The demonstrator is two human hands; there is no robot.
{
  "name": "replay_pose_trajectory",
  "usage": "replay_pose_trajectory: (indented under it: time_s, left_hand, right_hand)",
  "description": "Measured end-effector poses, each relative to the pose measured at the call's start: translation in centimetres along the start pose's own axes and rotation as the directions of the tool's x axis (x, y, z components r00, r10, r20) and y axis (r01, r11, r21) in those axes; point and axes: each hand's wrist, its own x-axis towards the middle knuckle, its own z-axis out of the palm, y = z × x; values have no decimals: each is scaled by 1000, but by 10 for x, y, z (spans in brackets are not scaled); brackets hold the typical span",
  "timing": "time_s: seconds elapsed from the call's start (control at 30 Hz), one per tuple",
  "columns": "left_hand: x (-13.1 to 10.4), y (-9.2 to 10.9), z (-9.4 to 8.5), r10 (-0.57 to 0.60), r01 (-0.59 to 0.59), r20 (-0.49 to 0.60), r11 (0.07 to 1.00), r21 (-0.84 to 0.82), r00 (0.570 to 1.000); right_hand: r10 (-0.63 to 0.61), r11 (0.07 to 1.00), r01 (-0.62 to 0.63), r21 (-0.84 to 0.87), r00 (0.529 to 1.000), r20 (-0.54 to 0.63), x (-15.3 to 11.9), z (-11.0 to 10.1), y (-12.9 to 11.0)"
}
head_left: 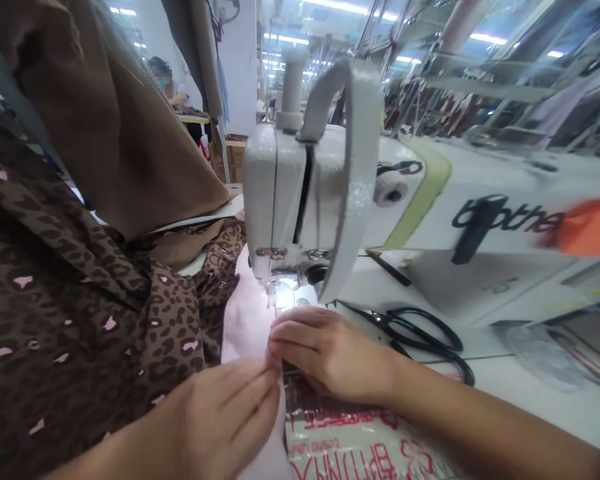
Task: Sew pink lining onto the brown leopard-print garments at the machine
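A pale pink cloth (245,320) runs under the needle area of a white sewing machine (325,193), where a small light shines. My left hand (220,413) is closed on the cloth's right edge, nearest the camera. Just beyond it, my right hand (330,347) pinches the same edge close in front of the presser foot, its fingertips touching or nearly touching those of the left. Leopard-print fabric (165,327) lies bunched to the left of the pink cloth. The ends of the fingers are partly hidden.
Black scissors (420,333) lie right of the needle, beyond my right forearm. A plastic bag with red print (350,447) is under that arm. Brown fabric (145,133) hangs at the left. A person (170,87) sits at a table in the background.
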Motion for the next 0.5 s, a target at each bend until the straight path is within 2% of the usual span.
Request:
replay_pose_trajectory:
  time_s: [0.07, 0.17, 0.4, 0.5]
  left_hand:
    - [7, -5, -8, -8, 8, 64, 1000, -6, 998]
    - [13, -7, -14, -19, 17, 94, 1000, 24, 995]
    - [-4, -13, -15, -4, 14, 99, 994, -108, 995]
    - [-3, -10, -14, -17, 28, 87, 993, -117, 996]
  right_hand:
    - [12, 999, -12, -42, 1000, 12, 1, 1, 2]
    - [38, 997, -36, -67, 999, 30, 2, 3, 4]
    - [39, 995, -30, -97, 995, 87, -1, 7, 7]
    - [39, 996, -30, -86, 994, 102, -2, 7, 8]
